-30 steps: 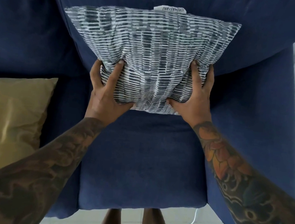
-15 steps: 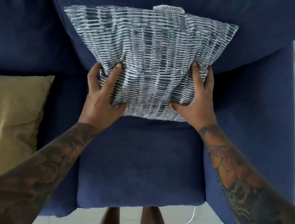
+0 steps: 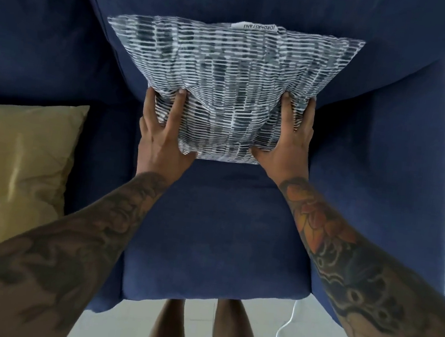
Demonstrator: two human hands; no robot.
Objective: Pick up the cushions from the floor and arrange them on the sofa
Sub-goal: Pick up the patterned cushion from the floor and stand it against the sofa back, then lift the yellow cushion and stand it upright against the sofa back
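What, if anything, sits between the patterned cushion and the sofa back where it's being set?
Nothing visible. The patterned cushion leans against the sofa back, both hands, left and right, gripping its lower corners. The gold cushion lies apart, on the next seat.

Cushion (image 3: 230,86) grey-white dashed stripes; sofa (image 3: 219,237) navy blue; second cushion (image 3: 16,167) shiny gold; floor (image 3: 120,328) pale

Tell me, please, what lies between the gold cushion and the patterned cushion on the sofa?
In the head view, only bare blue sofa lies between the gold cushion and the patterned cushion, apart from the left hand gripping the patterned cushion's near corner.
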